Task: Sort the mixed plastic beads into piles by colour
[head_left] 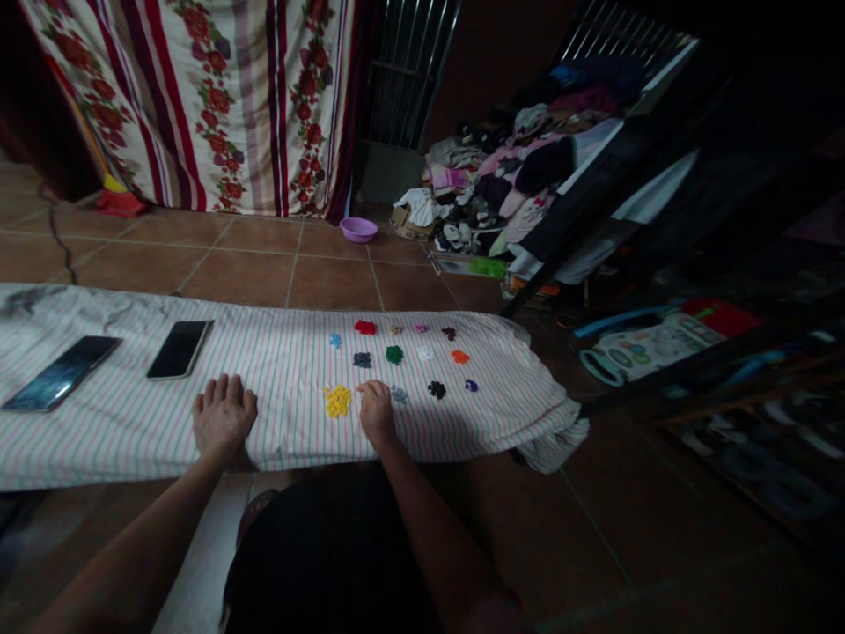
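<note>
My left hand lies flat on the striped cloth, fingers apart and holding nothing, just below a dark-screened phone. Close to the right side of a yellow pile of small pieces is my right hand. Its fingers are curled together, and anything between the fingertips is too small to make out. Grey-blue pieces lie right beside that hand. Beyond it sit dark grey pieces, green pieces and red pieces.
More small piles, including black pieces, orange pieces and dark blue pieces, are spread to the right. A second phone rests at far left. A purple basin and heaped clothes are on the tiled floor.
</note>
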Available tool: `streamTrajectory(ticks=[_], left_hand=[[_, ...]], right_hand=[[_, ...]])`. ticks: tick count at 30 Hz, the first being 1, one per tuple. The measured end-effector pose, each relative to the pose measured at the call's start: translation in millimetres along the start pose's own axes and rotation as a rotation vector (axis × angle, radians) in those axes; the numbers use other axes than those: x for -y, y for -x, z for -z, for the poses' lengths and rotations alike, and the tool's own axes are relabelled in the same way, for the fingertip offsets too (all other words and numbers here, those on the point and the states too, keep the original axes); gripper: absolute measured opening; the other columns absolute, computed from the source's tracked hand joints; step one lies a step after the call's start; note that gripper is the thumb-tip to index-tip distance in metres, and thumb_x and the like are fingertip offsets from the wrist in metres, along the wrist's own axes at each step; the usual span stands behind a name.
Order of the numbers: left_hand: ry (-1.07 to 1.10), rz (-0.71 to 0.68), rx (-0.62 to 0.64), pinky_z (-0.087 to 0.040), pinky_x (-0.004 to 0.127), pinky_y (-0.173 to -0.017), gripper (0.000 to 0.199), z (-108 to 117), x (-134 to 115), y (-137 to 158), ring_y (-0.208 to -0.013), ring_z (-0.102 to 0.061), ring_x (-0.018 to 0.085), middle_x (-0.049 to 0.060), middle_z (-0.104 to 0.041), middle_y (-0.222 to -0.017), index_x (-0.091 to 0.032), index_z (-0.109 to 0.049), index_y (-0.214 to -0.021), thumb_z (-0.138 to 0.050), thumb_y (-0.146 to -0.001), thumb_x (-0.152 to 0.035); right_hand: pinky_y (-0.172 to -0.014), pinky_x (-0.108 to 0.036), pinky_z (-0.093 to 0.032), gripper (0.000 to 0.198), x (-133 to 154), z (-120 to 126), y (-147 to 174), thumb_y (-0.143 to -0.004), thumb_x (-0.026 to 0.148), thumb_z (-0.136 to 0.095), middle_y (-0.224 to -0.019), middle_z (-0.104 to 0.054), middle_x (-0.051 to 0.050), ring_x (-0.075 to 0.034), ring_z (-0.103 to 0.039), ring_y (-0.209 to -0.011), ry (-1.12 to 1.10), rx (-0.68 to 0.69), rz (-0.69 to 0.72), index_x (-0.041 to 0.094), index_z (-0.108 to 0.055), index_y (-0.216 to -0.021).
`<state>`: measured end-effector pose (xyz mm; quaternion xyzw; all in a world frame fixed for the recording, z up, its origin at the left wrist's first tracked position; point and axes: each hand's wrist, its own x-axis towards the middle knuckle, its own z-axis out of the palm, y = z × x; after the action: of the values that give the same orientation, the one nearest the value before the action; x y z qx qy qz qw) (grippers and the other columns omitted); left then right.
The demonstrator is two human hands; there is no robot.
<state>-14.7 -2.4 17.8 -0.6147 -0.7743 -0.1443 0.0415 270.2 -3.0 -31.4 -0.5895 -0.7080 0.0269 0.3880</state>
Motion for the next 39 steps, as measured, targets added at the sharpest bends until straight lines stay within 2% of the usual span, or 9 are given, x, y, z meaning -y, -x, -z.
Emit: streamTrajectory(ticks=[5, 10, 15, 17, 19, 23, 28, 35, 39], left_hand=[[0.018, -0.010, -0.064, -0.025, 0.048, -0.111, 0.054, -8, 3, -1, -0.134, -0.038, 0.031, 0.016, -0.050, -0.140, -0.009, -0.052, -0.131, -0.030, -0.090, -0.035], [-0.015, -0.027, -0.046, -0.026, 0.048, -0.111, 0.053, -13, 8, -3, -0.136, -0.037, 0.032, 0.016, -0.049, -0.142, -0.010, -0.051, -0.133, -0.031, -0.090, -0.035], [-0.033, 0.003, -0.043, -0.028, 0.050, -0.110, 0.047, -7, 0, -10, -0.136, -0.037, 0.033, 0.020, -0.046, -0.143, -0.010, -0.058, -0.124, -0.034, -0.089, -0.030], [-0.022, 0.037, -0.042, -0.028, 0.049, -0.110, 0.045, -2, -6, -20, -0.137, -0.035, 0.033, 0.021, -0.043, -0.145, -0.009, -0.060, -0.119, -0.034, -0.088, -0.028], [-0.004, 0.049, -0.037, -0.026, 0.049, -0.111, 0.047, 1, -8, -33, -0.140, -0.032, 0.033, 0.021, -0.039, -0.147, -0.007, -0.059, -0.122, -0.034, -0.088, -0.029], [0.002, -0.039, -0.047, -0.022, 0.048, -0.115, 0.051, -6, 6, -57, -0.144, -0.024, 0.030, 0.019, -0.036, -0.150, -0.007, -0.053, -0.130, -0.032, -0.090, -0.031], [0.043, -0.131, -0.021, -0.024, 0.050, -0.115, 0.055, -27, 30, -62, -0.143, -0.024, 0.032, 0.020, -0.038, -0.148, -0.007, -0.046, -0.137, -0.031, -0.092, -0.034], [0.185, -0.143, -0.106, -0.023, 0.053, -0.115, 0.054, -32, 32, -61, -0.145, -0.018, 0.033, 0.023, -0.034, -0.149, -0.003, -0.045, -0.136, -0.031, -0.094, -0.035], [0.208, -0.163, -0.115, -0.025, 0.051, -0.115, 0.049, -31, 33, -61, -0.144, -0.020, 0.033, 0.024, -0.038, -0.147, -0.003, -0.050, -0.130, -0.032, -0.094, -0.031]], right_hand=[[-0.086, -0.036, -0.044, 0.031, 0, 0, -1, -0.089, 0.007, -0.037, -0.093, -0.061, -0.010, -0.022, -0.051, -0.094, 0.055, 0.000, 0.014, 0.015, -0.065, -0.100], [-0.085, -0.037, -0.043, 0.032, -1, -1, -3, -0.089, 0.007, -0.037, -0.091, -0.060, -0.011, -0.024, -0.051, -0.092, 0.130, 0.005, 0.064, 0.014, -0.065, -0.103], [-0.085, -0.038, -0.043, 0.033, -5, -1, -6, -0.088, 0.006, -0.035, -0.090, -0.060, -0.010, -0.024, -0.052, -0.091, 0.164, 0.022, 0.111, 0.015, -0.063, -0.103], [-0.085, -0.038, -0.043, 0.032, -5, -1, -6, -0.088, 0.006, -0.035, -0.091, -0.060, -0.011, -0.024, -0.052, -0.092, 0.177, 0.034, 0.125, 0.013, -0.063, -0.104], [-0.084, -0.038, -0.044, 0.032, -6, 0, -6, -0.088, 0.007, -0.035, -0.091, -0.060, -0.011, -0.024, -0.052, -0.091, 0.189, 0.039, 0.133, 0.013, -0.062, -0.104], [-0.079, -0.038, -0.045, 0.030, -9, 0, -7, -0.089, 0.011, -0.035, -0.090, -0.060, -0.011, -0.024, -0.053, -0.088, 0.197, 0.021, 0.133, 0.014, -0.062, -0.102], [-0.081, -0.039, -0.046, 0.028, -10, -1, -8, -0.093, 0.021, -0.034, -0.093, -0.060, -0.011, -0.023, -0.054, -0.089, 0.170, 0.003, 0.135, 0.015, -0.061, -0.102], [-0.080, -0.041, -0.046, 0.031, -11, -5, -11, -0.094, 0.027, -0.033, -0.090, -0.062, -0.011, -0.024, -0.056, -0.086, 0.159, -0.002, 0.073, 0.018, -0.062, -0.096], [-0.081, -0.042, -0.046, 0.030, -15, -5, -12, -0.093, 0.028, -0.034, -0.089, -0.063, -0.011, -0.025, -0.057, -0.086, 0.168, -0.016, 0.133, 0.017, -0.062, -0.095]])
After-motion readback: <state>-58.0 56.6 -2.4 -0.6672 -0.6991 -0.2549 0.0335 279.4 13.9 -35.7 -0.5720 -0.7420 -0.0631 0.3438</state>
